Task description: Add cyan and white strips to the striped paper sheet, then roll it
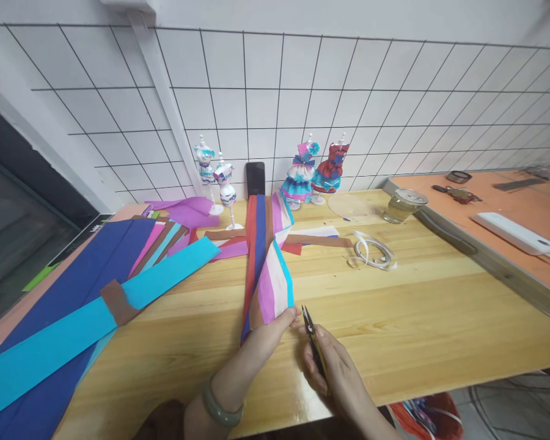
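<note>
My left hand (279, 324) grips the near end of a long, multicoloured paper or fabric strip (277, 287) with pink, white and turquoise bands. That strip twists as it runs back across the table beside red, blue and brown bands. In my right hand (337, 366) is a pair of dark thread snips (310, 327), their two pointed blades apart and aimed away from me. The snips' tips stand just right of my left fingertips, apart from the strip's edge. My left fingers are partly hidden behind the thumb.
Miniature dress forms (297, 174) and a black phone (255, 178) stand along the tiled wall. Blue sheets (87, 275) and a turquoise strip (165, 272) cover the left side. To the right lie a ribbon coil (373, 252), a glass jar (403, 205) and an orange-topped table (476, 201).
</note>
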Action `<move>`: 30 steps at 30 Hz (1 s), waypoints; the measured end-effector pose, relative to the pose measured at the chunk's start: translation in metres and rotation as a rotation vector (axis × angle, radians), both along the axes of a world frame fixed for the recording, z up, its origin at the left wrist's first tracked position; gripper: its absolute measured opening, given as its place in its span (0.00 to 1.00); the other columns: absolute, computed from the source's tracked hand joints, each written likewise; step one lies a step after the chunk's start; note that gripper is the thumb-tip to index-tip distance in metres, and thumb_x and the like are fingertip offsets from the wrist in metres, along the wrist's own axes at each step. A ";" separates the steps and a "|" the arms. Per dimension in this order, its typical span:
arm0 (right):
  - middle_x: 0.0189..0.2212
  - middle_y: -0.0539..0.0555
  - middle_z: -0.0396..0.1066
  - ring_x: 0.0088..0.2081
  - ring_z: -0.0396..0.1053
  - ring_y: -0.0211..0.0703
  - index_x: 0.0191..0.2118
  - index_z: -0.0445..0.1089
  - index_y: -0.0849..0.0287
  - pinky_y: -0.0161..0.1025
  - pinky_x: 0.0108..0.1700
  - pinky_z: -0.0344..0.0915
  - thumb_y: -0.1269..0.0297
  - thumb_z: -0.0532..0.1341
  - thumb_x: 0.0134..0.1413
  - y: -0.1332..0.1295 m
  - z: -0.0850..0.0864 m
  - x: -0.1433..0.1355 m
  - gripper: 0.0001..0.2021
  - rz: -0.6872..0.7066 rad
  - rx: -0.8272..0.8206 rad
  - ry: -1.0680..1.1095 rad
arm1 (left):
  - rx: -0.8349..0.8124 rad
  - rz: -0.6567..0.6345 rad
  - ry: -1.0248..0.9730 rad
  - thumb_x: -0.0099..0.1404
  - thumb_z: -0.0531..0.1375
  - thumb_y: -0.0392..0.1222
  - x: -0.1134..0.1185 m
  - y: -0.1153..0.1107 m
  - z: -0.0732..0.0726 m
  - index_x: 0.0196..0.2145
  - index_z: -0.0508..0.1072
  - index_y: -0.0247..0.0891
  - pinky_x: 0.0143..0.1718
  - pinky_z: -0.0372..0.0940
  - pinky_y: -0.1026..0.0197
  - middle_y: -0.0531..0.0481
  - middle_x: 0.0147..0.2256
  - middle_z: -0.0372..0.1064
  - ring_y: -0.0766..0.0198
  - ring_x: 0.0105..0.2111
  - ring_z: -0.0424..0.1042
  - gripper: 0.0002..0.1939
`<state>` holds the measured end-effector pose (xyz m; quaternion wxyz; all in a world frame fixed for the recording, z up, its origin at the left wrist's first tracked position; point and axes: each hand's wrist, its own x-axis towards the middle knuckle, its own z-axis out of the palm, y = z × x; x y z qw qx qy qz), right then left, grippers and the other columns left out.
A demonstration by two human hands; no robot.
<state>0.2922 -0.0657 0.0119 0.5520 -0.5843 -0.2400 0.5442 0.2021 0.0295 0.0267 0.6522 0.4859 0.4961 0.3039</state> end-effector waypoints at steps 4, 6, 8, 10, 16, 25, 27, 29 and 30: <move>0.14 0.43 0.55 0.11 0.44 0.27 0.36 0.61 0.59 0.28 0.13 0.39 0.42 0.48 0.53 0.001 0.005 0.000 0.23 0.050 0.000 -0.050 | -0.104 -0.078 -0.156 0.49 0.64 0.43 -0.004 -0.002 0.003 0.23 0.74 0.37 0.43 0.62 0.58 0.48 0.27 0.71 0.56 0.36 0.69 0.06; 0.14 0.44 0.54 0.11 0.44 0.27 0.34 0.61 0.59 0.29 0.13 0.39 0.43 0.47 0.54 0.001 0.008 0.000 0.22 0.070 0.009 -0.084 | -0.134 -0.115 -0.200 0.50 0.64 0.43 -0.006 -0.002 0.002 0.23 0.73 0.38 0.44 0.62 0.58 0.48 0.26 0.71 0.56 0.37 0.68 0.07; 0.15 0.44 0.54 0.12 0.44 0.28 0.35 0.61 0.59 0.29 0.14 0.40 0.43 0.47 0.54 0.001 0.011 0.000 0.22 0.087 0.017 -0.127 | -0.136 -0.113 -0.193 0.50 0.64 0.45 -0.006 -0.002 0.000 0.23 0.73 0.38 0.43 0.62 0.58 0.49 0.26 0.71 0.57 0.35 0.68 0.08; 0.15 0.44 0.54 0.14 0.48 0.31 0.36 0.62 0.58 0.30 0.16 0.44 0.44 0.47 0.54 0.001 0.012 0.001 0.21 0.103 0.022 -0.178 | -0.157 -0.106 -0.190 0.49 0.64 0.47 -0.007 -0.002 -0.003 0.24 0.73 0.37 0.43 0.62 0.59 0.50 0.28 0.71 0.58 0.34 0.68 0.10; 0.27 0.51 0.66 0.31 0.64 0.42 0.41 0.65 0.56 0.34 0.33 0.61 0.47 0.49 0.55 0.001 0.014 0.008 0.19 0.143 0.058 -0.390 | -0.268 -0.119 -0.224 0.47 0.65 0.46 -0.007 -0.002 -0.004 0.27 0.74 0.36 0.44 0.61 0.60 0.49 0.32 0.72 0.59 0.37 0.68 0.11; 0.34 0.54 0.70 0.34 0.67 0.46 0.45 0.64 0.56 0.37 0.38 0.61 0.48 0.47 0.56 0.001 0.016 0.013 0.20 0.190 0.067 -0.551 | -0.174 -0.103 -0.199 0.49 0.64 0.44 -0.006 -0.001 -0.007 0.26 0.75 0.37 0.43 0.62 0.60 0.49 0.31 0.72 0.59 0.36 0.68 0.08; 0.31 0.54 0.70 0.33 0.67 0.46 0.45 0.65 0.55 0.38 0.37 0.61 0.49 0.47 0.57 0.001 0.016 0.014 0.20 0.181 0.063 -0.574 | -0.204 -0.111 -0.227 0.48 0.64 0.44 -0.007 -0.001 -0.008 0.25 0.75 0.37 0.43 0.62 0.59 0.49 0.31 0.72 0.59 0.36 0.68 0.08; 0.31 0.54 0.71 0.34 0.67 0.47 0.45 0.65 0.55 0.38 0.38 0.62 0.50 0.48 0.57 0.001 0.016 0.016 0.19 0.184 0.067 -0.592 | -0.225 -0.128 -0.258 0.47 0.65 0.44 -0.007 -0.001 -0.008 0.26 0.75 0.37 0.44 0.61 0.58 0.49 0.31 0.72 0.59 0.36 0.68 0.09; 0.32 0.54 0.71 0.34 0.67 0.47 0.45 0.65 0.55 0.39 0.38 0.62 0.50 0.48 0.57 0.001 0.015 0.017 0.18 0.188 0.074 -0.593 | -0.225 -0.129 -0.272 0.47 0.65 0.45 -0.008 -0.001 -0.008 0.26 0.75 0.36 0.44 0.61 0.58 0.48 0.31 0.72 0.59 0.36 0.68 0.10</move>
